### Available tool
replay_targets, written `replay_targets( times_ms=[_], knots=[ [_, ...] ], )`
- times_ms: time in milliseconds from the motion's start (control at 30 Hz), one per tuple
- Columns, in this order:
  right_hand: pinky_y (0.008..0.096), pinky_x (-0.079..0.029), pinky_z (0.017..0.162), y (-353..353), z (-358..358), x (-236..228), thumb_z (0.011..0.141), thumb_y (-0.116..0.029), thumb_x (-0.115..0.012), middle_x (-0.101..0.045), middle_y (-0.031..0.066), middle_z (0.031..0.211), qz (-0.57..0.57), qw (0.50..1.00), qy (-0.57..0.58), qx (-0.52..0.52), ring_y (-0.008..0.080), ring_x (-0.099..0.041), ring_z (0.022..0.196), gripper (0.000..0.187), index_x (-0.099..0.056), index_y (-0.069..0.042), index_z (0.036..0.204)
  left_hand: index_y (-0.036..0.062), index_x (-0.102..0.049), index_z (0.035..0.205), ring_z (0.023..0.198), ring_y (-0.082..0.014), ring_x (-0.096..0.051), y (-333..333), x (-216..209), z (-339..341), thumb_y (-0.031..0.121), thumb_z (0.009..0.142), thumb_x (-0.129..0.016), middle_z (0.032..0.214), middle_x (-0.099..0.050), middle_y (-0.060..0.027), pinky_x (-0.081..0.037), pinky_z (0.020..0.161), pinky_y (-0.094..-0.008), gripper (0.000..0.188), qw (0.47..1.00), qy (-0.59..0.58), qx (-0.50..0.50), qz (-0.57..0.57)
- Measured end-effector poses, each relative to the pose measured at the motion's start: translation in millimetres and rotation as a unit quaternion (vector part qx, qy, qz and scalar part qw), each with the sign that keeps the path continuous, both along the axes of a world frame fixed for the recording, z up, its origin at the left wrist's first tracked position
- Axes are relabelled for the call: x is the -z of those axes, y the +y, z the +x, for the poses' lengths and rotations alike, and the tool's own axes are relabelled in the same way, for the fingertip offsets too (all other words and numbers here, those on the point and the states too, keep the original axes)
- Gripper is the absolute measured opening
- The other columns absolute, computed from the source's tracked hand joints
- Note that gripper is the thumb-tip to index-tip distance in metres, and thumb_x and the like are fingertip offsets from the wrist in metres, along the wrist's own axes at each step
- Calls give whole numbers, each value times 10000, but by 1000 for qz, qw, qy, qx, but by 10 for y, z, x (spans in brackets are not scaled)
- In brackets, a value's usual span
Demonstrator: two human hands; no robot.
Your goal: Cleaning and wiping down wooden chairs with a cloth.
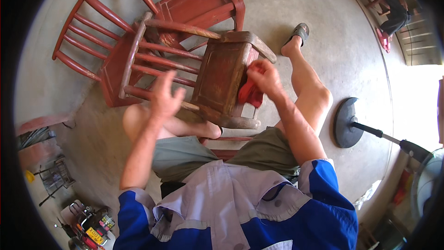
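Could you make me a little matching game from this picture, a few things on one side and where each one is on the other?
1 red cloth
2 left hand
3 grey sandal
4 round black fan base

A on the foot stretched out
B open, by the chair's rungs
C on the floor at the person's right
D in the right hand, against the wooden chair

Pairs: 1-D, 2-B, 3-A, 4-C

I've got one head-worn fisheye only, looking steeply down from close above the lap at the tipped wooden chair [217, 71] and concrete floor [342, 55], edges bending at the rim.
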State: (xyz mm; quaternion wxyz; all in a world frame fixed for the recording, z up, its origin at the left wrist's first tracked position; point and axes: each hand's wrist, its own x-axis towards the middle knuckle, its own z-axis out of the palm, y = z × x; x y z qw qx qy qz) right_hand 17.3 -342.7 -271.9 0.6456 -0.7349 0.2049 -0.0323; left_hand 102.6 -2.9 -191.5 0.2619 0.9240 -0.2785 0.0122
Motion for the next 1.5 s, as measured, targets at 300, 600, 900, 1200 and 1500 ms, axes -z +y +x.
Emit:
replay_targets(
  times_ms=[300, 600, 900, 1200, 1500],
  knots=[
    [282, -515, 846, -325, 398, -61, 910, -238, -755, -664, 82, 973, -13, 988, -109, 105, 161, -633, 906, 350, -649, 42, 1092, -36, -510, 1380, 1289, -429, -496, -840, 680, -1034, 266, 863, -732, 1412, -495, -265, -418, 1090, -472, 638, 993, 109, 40, -8],
    [523, -491, 847, 466, 283, 283, 940, -244, -663, -566, 290, 1069, -293, 932, -67, 201, 483, -577, 994, 294, -577, 12, 1056, -24, -553, 1366, 1278, -414, -490, -898, 836, -1137, 269, 908, -671, 1430, -485, -224, -403, 1060, -488, 557, 998, 50, 21, -29],
    [576, -488, 763, 1062, -985, 353, 952, -158, -573, -587, 348, 906, -222, 968, 118, 16, 525, -590, 857, 174, -569, 14, 979, 1, -597, 1322, 1242, -400, -520, -852, 970, -1108, 294, 973, -596, 1354, -552, -206, -418, 1033, -497, 456, 995, 21, 18, -96],
    [539, -474, 741, 628, -227, 406, 880, -126, -658, -620, 259, 868, -313, 940, 32, 135, 470, -586, 836, 150, -582, 0, 908, 12, -584, 1358, 1280, -392, -490, -860, 818, -1077, 323, 865, -717, 1420, -502, -198, -392, 1073, -483, 598, 995, 68, 30, -61],
    [566, -497, 847, 71, 375, 546, 867, -150, -637, -568, 358, 1081, -299, 936, 27, 186, 532, -584, 978, 338, -494, 3, 1132, 23, -610, 1330, 1264, -390, -492, -856, 852, -1064, 335, 833, -734, 1392, -511, -188, -401, 1054, -491, 599, 995, 58, 33, -73]
  ],
)
